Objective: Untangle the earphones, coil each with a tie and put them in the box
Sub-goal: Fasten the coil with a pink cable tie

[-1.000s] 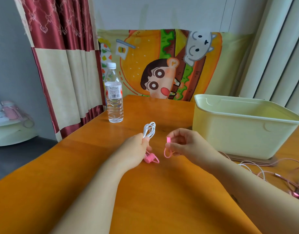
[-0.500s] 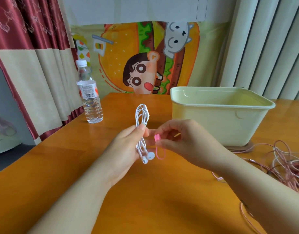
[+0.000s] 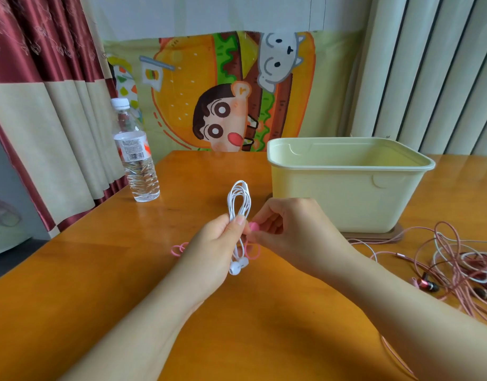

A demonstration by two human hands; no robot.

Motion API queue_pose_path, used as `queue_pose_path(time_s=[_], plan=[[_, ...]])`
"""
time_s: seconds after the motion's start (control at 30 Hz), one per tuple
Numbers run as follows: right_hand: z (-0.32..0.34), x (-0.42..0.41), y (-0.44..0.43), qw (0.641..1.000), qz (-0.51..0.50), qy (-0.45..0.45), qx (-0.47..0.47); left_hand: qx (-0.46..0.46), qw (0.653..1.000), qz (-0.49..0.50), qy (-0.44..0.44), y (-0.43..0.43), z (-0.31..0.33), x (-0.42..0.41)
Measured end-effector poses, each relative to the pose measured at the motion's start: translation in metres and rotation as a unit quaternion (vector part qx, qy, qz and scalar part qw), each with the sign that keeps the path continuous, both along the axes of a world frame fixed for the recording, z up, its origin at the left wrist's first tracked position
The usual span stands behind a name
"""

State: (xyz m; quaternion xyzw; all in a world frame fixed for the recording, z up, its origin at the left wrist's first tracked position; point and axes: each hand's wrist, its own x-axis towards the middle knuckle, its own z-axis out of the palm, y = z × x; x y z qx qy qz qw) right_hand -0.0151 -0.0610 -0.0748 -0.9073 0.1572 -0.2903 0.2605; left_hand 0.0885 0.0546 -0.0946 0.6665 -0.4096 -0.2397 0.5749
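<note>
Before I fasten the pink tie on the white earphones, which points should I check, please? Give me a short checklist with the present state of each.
1. White earphones coiled and held in the left hand: ok.
2. Pink tie pinched by the right hand, beside the coil: ok.
3. Tie passed round the coil: cannot tell, the hands hide it.
4. Earbuds tucked in: not ok, they hang below the grip.
5. Box open on top: ok.
6. Pink earphones at the right untangled: not ok.
</note>
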Motion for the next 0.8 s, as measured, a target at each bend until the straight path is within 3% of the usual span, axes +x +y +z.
queue_pose_path(time_s=[0.17,0.43,0.8], plan=[[0.001,-0.001,0.0,0.999,0.003,-0.025,0.038,0.006,1.0,0.013,-0.027,-0.003,-0.002,-0.002],[-0.002,-0.001,0.002,0.995,0.05,-0.072,0.05,-0.063,0.992,0.061,0.087,-0.007,-0.003,-0.009],[-0.003,0.0,0.009,0.986,0.045,-0.141,0.08,-0.109,0.988,0.078,0.075,-0.008,-0.001,-0.015]])
